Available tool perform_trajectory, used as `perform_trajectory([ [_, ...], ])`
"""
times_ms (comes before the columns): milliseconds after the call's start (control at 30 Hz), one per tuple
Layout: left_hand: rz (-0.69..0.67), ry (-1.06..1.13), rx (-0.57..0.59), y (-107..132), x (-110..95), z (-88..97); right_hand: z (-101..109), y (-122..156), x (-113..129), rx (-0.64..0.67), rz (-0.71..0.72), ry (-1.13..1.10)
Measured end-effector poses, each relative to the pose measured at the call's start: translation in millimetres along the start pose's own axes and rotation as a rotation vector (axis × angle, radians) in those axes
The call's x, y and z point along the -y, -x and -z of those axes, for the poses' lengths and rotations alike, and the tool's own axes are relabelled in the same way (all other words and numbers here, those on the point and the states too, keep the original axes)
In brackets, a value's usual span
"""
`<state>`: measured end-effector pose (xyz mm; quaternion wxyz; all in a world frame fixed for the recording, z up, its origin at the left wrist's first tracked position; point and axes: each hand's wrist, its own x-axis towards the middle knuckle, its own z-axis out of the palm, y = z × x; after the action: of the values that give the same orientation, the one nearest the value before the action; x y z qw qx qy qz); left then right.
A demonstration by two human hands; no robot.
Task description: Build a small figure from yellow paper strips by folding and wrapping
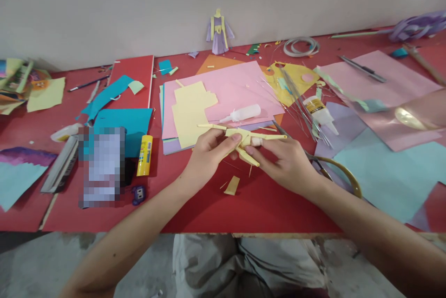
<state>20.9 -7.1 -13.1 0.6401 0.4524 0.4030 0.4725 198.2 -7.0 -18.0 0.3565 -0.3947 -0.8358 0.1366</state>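
A pale yellow paper figure [245, 138] with thin rolled limbs is held above the front of the red table. My left hand [211, 150] is closed on its left side, thumb pressed on top. From the right, my right hand [291, 162] has its fingers closed around the figure's lower limbs. A small white piece [257, 142] shows by the right fingers; what it is I cannot tell. Just beyond the hands, a white squeeze bottle with a thin nozzle [245, 113] lies on pink paper [223, 84]. Yellow paper scraps [232, 185] lie below the hands.
Yellow-handled scissors [348, 175] lie beside my right forearm, near a glue bottle [320, 111] and thin wires [299, 102]. At left are a glue stick [145, 155], a blurred-out phone-like object [104, 168] and a cutter [61, 163]. A purple-and-yellow paper doll [219, 33] leans on the wall.
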Motion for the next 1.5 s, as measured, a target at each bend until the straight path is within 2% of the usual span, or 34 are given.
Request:
perform_trajectory([
  [167,-0.027,-0.009,0.007,-2,1,0.9,0,1,-1,0.011,-0.018,-0.031],
  [400,0.065,0.075,0.022,-3,2,2.5,1,0,0,0.015,-0.012,-0.052],
  [633,0.164,0.125,0.042,-2,1,1.2,8,-3,4,0.15,-0.104,-0.216],
  [767,0.183,0.134,0.064,-2,1,1.1,10,-4,4,0.165,-0.134,-0.275],
  [1033,0.103,0.182,-0.011,-2,1,0.7,7,-6,4,0.227,-0.179,-0.386],
  [1167,0.055,0.131,-0.055,-2,0,0.6,5,-4,3,0.273,-0.221,-0.448],
  [1333,0.065,0.071,-0.048,-1,0,0.5,0,-4,0,0.159,-0.32,-0.309],
  [1500,0.076,0.072,-0.064,-1,1,1.8,0,-6,0,0.104,-0.342,-0.269],
])
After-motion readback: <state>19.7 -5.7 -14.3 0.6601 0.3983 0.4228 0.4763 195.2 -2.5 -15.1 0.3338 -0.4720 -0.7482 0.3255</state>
